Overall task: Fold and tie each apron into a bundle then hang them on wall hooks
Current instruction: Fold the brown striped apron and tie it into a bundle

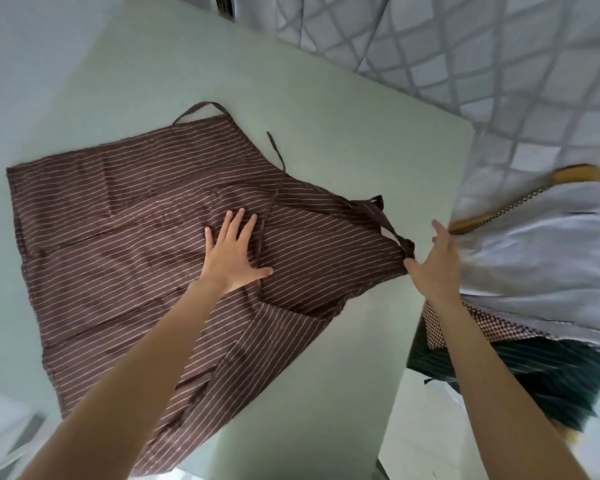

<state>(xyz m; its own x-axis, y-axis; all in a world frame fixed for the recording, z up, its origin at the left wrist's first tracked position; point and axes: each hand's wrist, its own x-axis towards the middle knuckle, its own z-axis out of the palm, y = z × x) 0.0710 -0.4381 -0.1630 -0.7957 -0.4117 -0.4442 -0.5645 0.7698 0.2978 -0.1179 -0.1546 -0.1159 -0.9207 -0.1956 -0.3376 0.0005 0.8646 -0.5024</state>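
Item: brown striped apron (125,237), spread flat across the middle of the desk (326,140), its hem reaching toward the left edge and its bib end drawn toward the right edge. Neck loop (201,107) lies at the apron's far side; one waist tie (278,157) trails loose across the cloth. Your left hand (234,254) rests palm-down near the apron's centre, fingers (238,220) spread straight, pinning the fabric. Your right hand (433,261) is at the right-hand corner of the apron by the desk's right edge, thumb and forefinger pinching the dark strap (407,245) there, the other fingers extended. Beyond the right edge: a heap of other aprons (520,258), pale, checked and dark, not yet handled. Step, as judged: laying out and beginning the first fold. Next move likely calls for carrying the pinched corner over toward your left hand, keeping the cloth held flat and the ties free for knotting.
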